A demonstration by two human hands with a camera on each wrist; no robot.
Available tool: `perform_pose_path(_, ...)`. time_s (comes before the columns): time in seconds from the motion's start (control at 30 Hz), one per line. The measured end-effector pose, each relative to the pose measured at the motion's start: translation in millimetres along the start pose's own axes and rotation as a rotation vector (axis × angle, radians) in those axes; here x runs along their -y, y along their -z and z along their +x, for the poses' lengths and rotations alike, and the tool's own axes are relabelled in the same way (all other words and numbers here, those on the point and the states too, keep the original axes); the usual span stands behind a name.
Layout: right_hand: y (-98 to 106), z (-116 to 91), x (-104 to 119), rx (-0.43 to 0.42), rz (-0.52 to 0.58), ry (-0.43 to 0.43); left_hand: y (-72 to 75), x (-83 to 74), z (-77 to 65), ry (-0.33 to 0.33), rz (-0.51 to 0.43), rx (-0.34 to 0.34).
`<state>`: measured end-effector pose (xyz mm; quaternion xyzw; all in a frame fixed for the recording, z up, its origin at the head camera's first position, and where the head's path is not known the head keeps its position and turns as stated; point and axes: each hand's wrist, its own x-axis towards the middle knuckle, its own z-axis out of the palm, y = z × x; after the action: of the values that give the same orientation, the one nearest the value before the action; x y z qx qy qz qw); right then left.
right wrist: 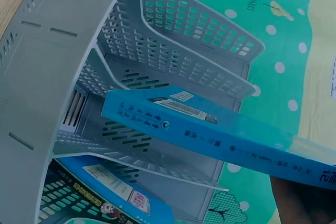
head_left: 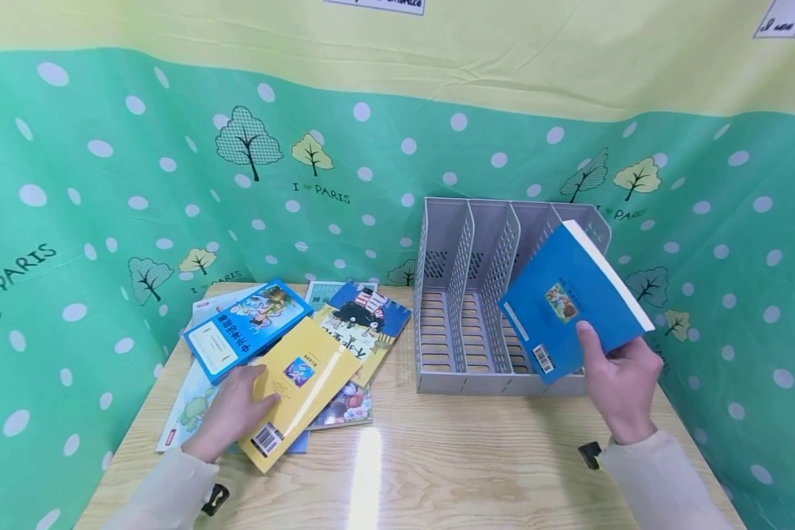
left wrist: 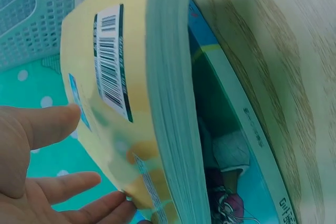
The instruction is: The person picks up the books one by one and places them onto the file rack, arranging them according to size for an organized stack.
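My right hand [head_left: 623,379] grips a blue book [head_left: 559,298] by its lower right side, thumb on its cover. The tilted book hangs over the front of a grey file organizer [head_left: 467,383]; in the right wrist view its spine crosses above a compartment next to one that holds another blue book [right wrist: 118,184]. My left hand [head_left: 235,405] is at the left edge of a yellow book [head_left: 305,379] lying on a pile. In the left wrist view, its thumb and fingers are spread and fairly straight, with fingertips at the book's edge.
Around the yellow book lie a blue-bordered book [head_left: 248,327], a book with a black cartoon figure [head_left: 364,324] and several others, overlapping. The wooden table [head_left: 450,464] runs in front of the organizer. A green dotted cloth [head_left: 371,184] hangs behind and at both sides.
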<state>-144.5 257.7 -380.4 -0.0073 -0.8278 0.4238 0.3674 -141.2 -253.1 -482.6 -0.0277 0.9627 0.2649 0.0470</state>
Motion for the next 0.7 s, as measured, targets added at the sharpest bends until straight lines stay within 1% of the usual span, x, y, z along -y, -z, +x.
perform_pose_path(0.13, -2, 2, -4, -0.008, -0.035, -0.004, -0.4, 4.2, 1.9, 0.006, 0.014, 0.002)
perform_pose_path(0.33, -4, 3, -9, -0.006, -0.085, -0.039, -1.4, 8.6, 4.3, 0.008, 0.034, 0.009)
perform_pose_path(0.5, -6, 4, -12, -0.004, -0.097, -0.049, -1.1, 9.9, 5.5, 0.015, 0.045, 0.020)
perform_pose_path(0.7, -12, 8, -17, 0.032, -0.109, -0.056, -0.6, 10.6, 8.1, 0.021, 0.051, 0.035)
